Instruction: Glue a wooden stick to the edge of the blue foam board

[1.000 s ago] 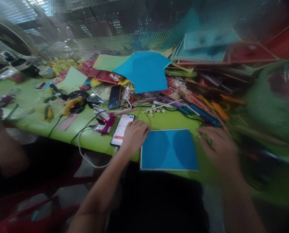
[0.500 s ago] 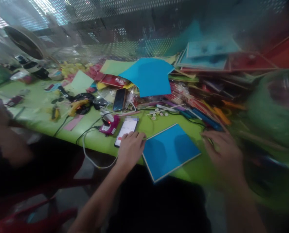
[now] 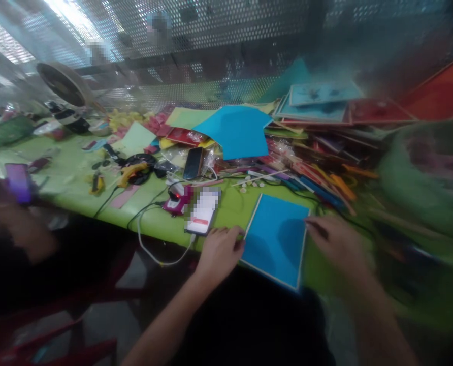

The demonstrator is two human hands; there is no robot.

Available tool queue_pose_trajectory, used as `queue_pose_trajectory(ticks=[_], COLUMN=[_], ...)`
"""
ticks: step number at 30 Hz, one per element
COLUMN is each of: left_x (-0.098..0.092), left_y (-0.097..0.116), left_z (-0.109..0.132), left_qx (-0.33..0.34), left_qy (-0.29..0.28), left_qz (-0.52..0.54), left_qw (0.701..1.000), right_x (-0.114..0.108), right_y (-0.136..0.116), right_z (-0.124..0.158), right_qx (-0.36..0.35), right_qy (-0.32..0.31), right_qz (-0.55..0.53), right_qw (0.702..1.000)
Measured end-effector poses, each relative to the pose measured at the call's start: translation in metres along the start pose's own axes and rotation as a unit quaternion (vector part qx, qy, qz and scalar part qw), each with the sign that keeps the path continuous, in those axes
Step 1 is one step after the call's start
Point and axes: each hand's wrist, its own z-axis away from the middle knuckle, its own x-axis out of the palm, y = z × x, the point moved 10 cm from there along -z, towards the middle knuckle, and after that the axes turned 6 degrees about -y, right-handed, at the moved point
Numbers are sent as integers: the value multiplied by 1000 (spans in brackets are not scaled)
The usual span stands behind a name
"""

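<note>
A blue square board [image 3: 276, 239] with a pale edge lies tilted at the near edge of the green table [image 3: 154, 218], one corner hanging over the edge. My left hand [image 3: 221, 251] grips its left edge with curled fingers. My right hand [image 3: 335, 241], blurred, touches its right edge, fingers apart. A white phone [image 3: 202, 211] with a lit screen lies just left of my left hand, a cable running off it.
A heap of coloured paper, cards and sticks [image 3: 287, 142] fills the back of the table, topped by a blue sheet [image 3: 236, 129]. A dark phone [image 3: 193, 162], a pink device [image 3: 176, 201] and cables lie left of centre. Another person's hand holds a purple phone [image 3: 19, 183] at far left. Green mesh [image 3: 420, 168] bulges at right.
The blue board has turned counter-clockwise from lying square to tilted, and slid toward the table edge. Both hands moved nearer me with it. The view shifted slightly.
</note>
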Motion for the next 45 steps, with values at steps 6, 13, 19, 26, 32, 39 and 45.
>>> queue_pose_trajectory(ticks=[6,13,19,26,32,39,45], left_x=[-15,-2,13,18,16,15,17], left_y=[9,16,20,20,21,18,16], left_z=[-15,-53,-66,-65,-65,-63,-62], left_qx=[46,107,125,124,124,129,132], left_qy=[25,29,21,26,34,38,35], left_qz=[19,13,4,5,7,18,33], left_qw=[998,994,992,992,992,991,990], right_x=[5,5,8,-2,-9,47,69], right_y=[-7,-7,-1,-5,-51,-52,-51], right_z=[-4,-5,-5,-7,-63,-151,-161], right_qx=[-39,-35,-19,-17,-79,-98,-109], right_qy=[-8,-10,-16,16,0,-47,-51], right_qz=[-13,-17,-19,14,72,133,208], right_qw=[999,999,1000,1000,994,985,971])
